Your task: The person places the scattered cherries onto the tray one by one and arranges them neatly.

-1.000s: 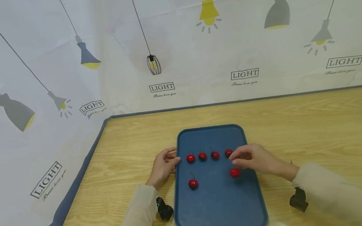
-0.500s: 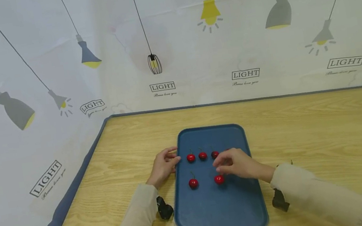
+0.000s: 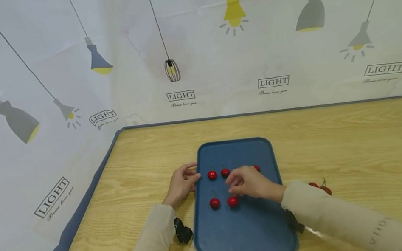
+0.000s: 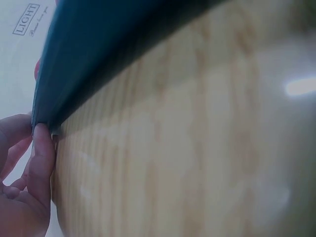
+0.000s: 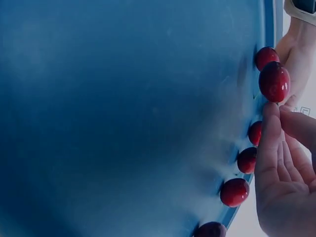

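Note:
My right hand (image 3: 249, 183) is over the middle of the blue tray (image 3: 248, 239). Thumb and index finger pinch the stem of a red cherry (image 5: 274, 82), which hangs from the fingertips. In the head view this held cherry (image 3: 232, 201) appears right of another cherry (image 3: 215, 203) on the tray. Behind them runs a row of cherries, with a left one (image 3: 212, 175), a second (image 3: 225, 172) and a right one (image 3: 256, 168) showing; my right hand covers part of the row. At the tray's left rim, my left hand (image 3: 182, 184) holds the edge between thumb and fingers.
More cherries (image 3: 326, 190) lie on the wooden table (image 3: 361, 141) right of the tray, partly behind my right sleeve (image 3: 324, 204). A pale cloth printed with lamps (image 3: 208, 64) hangs behind and left of the table. Black wrist devices (image 3: 183, 231) sit at both cuffs.
My right hand has moved left across the tray with the cherry, bringing it near the front-left cherry. Cherries on the table at right have come into view. My left hand stays put.

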`<state>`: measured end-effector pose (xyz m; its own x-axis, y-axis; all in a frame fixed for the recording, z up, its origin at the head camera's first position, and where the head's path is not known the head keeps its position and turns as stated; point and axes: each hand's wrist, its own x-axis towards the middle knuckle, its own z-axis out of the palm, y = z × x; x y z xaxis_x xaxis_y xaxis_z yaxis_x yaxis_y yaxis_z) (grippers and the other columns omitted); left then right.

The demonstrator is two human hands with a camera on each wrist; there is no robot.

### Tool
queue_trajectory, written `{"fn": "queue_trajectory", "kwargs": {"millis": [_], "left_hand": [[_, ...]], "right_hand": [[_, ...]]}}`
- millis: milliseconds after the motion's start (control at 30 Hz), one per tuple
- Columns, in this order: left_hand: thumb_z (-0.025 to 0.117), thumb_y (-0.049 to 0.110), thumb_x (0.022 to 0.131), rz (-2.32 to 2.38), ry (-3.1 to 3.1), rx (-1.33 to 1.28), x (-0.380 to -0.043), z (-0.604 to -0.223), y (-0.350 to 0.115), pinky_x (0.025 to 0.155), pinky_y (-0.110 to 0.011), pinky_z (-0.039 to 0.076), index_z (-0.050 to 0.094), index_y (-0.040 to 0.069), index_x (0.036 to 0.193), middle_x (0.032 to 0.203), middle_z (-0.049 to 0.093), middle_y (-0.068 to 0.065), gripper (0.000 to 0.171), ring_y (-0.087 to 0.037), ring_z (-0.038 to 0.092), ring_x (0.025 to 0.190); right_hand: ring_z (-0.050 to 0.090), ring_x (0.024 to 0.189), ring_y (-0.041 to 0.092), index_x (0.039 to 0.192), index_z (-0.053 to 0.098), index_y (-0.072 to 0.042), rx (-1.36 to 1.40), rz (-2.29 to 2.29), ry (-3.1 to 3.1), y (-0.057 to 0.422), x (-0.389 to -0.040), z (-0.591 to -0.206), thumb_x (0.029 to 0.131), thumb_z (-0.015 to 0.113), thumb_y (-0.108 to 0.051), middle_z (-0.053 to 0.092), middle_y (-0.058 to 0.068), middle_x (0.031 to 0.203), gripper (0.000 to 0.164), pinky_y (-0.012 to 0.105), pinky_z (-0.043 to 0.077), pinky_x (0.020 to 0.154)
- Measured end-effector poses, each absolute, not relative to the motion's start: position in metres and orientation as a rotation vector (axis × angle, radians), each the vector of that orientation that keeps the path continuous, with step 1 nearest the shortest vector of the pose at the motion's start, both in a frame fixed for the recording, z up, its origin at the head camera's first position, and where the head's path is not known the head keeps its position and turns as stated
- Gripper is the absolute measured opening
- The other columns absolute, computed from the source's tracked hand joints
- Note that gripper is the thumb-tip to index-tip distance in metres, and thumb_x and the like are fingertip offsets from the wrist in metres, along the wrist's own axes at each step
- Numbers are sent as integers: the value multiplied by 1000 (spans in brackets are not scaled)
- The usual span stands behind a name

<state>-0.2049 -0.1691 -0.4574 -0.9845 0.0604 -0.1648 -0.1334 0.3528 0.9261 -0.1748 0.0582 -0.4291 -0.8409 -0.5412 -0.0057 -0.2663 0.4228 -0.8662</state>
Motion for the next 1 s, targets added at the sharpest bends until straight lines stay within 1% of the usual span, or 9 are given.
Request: {"fn": "queue_trajectory", "kwargs": {"millis": [200, 400, 667, 1000], "left_hand": [[59, 7, 84, 1690, 2435, -55, -205, -457, -169, 53, -27, 49, 52, 8, 123, 98, 53, -12, 39, -15, 53, 73], [60, 7, 84, 1698, 2430, -65, -205, -458, -169, 54, -27, 49, 53, 10, 122, 97, 54, -11, 39, -15, 53, 73], [61, 7, 84, 1698, 2429, -67, -205, -459, -169, 53, -27, 49, 53, 10, 122, 97, 54, -11, 39, -15, 53, 72], [60, 7, 84, 1700, 2436, -51, -204, -457, -170, 53, -27, 49, 53, 11, 123, 96, 54, -10, 40, -15, 53, 72]], "right_hand": [[60, 59, 14, 85, 61, 5, -641, -1371, 2421, 52, -174, -431, 76, 65, 2, 64, 8, 73, 10, 26, 50, 52], [58, 55, 12, 78, 62, 3, -573, -1340, 2449, 48, -175, -433, 75, 67, 3, 62, 6, 67, 6, 24, 50, 50], [59, 55, 13, 78, 63, 4, -555, -1334, 2452, 47, -177, -433, 74, 67, 4, 61, 6, 67, 6, 23, 50, 50], [59, 54, 13, 78, 64, 3, -530, -1293, 2468, 43, -178, -435, 73, 68, 3, 61, 6, 68, 6, 23, 49, 51]]}}
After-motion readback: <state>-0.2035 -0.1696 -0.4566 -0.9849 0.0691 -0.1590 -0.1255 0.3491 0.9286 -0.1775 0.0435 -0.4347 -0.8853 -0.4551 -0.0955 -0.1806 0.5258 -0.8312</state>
